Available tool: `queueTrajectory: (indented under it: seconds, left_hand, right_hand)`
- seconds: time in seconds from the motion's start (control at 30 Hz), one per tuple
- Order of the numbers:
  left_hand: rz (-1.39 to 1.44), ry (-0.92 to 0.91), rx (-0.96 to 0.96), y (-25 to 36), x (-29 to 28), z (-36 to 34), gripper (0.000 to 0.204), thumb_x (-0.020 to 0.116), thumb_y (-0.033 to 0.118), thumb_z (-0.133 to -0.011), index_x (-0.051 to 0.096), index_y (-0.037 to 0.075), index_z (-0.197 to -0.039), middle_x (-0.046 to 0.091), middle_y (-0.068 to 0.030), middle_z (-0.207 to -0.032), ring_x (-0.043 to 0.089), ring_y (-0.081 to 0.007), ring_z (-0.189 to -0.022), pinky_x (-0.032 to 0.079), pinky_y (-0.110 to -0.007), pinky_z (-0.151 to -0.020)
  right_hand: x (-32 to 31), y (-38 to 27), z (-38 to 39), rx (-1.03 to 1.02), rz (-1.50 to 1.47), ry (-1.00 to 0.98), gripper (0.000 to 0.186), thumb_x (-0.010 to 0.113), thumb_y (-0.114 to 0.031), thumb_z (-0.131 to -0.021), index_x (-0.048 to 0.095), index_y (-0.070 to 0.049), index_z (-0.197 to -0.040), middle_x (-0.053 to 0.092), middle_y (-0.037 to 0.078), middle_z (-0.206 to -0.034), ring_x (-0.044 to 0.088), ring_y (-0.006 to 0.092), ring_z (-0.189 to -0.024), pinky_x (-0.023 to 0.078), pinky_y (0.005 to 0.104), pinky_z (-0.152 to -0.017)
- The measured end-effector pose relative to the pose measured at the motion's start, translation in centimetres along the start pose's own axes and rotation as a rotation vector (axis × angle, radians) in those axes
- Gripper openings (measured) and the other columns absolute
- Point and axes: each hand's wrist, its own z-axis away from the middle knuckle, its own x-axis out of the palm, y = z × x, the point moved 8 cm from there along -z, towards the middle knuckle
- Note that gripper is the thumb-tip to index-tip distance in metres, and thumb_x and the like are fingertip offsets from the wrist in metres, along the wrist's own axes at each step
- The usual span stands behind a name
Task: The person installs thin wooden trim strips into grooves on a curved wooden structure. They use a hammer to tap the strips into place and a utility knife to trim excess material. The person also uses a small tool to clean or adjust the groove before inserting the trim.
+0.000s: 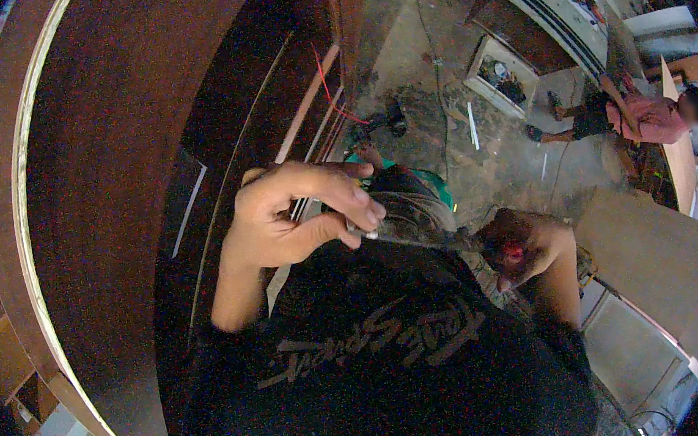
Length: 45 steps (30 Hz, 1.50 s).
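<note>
In front of my chest, my left hand (302,214) is closed, thumb and forefinger pinched together. A small pale bit (372,235) shows at those fingertips, too small to name. Lower and to the right, my right hand (531,250) wraps round a dark tool (436,238) with a red part inside the grip. Its long dark front reaches left to the pinched fingers of the left hand. Blur and dim light hide the tool's exact kind and whether its tip touches the pale bit.
A large dark brown wooden panel (113,158) with a pale edge rises at my left. A thin red wire (326,84) hangs beside the dark woodwork. At the right, a person in a pink shirt (653,116) stands near boards. A pale-framed box (504,74) and cables lie on the floor.
</note>
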Motion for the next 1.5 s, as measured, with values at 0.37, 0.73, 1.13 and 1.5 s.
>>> queueTrajectory:
  seconds: [0.37,0.73,1.13,1.5]
  left_hand:
    - [0.155,-0.830,-0.110,0.9,4.9,1.4,0.032,0.074,0.020,-0.082,0.064,0.005,-0.108,0.067,-0.0021,-0.087,0.065,-0.0217,-0.085,0.037,-0.053,-0.104]
    - [0.092,-0.800,-0.195,0.3,6.6,3.6,0.029,0.061,0.030,-0.087,0.066,0.008,-0.105,0.058,-0.0005,-0.075,0.060,-0.0234,-0.076,0.043,-0.046,-0.092]
    - [-0.054,-0.171,-0.196,-0.1,0.6,1.6,0.016,0.077,0.007,-0.077,0.069,0.002,-0.090,0.072,-0.0082,-0.085,0.068,-0.0220,-0.079,0.052,-0.041,-0.083]
    - [-0.105,-0.056,-0.159,-0.6,-1.3,1.4,0.014,0.079,0.009,-0.074,0.069,0.005,-0.083,0.071,-0.0052,-0.080,0.068,-0.0203,-0.076,0.052,-0.038,-0.080]
  right_hand:
    - [3.2,0.7,0.1,0.075,-0.281,-0.382,0.052,0.080,-0.046,-0.074,0.054,-0.003,-0.086,0.055,0.003,-0.062,0.053,0.0161,-0.054,0.040,0.0311,-0.049]
    - [3.8,1.2,0.9,0.176,-0.300,-0.441,0.051,0.079,-0.043,-0.076,0.056,0.000,-0.093,0.056,0.002,-0.066,0.052,0.0122,-0.056,0.040,0.0292,-0.049]
    - [2.1,1.8,0.3,0.080,-0.253,-0.308,0.059,0.080,-0.043,-0.074,0.057,0.003,-0.103,0.060,0.007,-0.070,0.057,0.0168,-0.059,0.044,0.0315,-0.052]
    - [0.1,-0.2,-0.6,0.196,-0.013,-0.256,0.074,0.077,-0.047,-0.075,0.053,0.003,-0.123,0.065,0.017,-0.090,0.063,0.0311,-0.077,0.049,0.0396,-0.066]
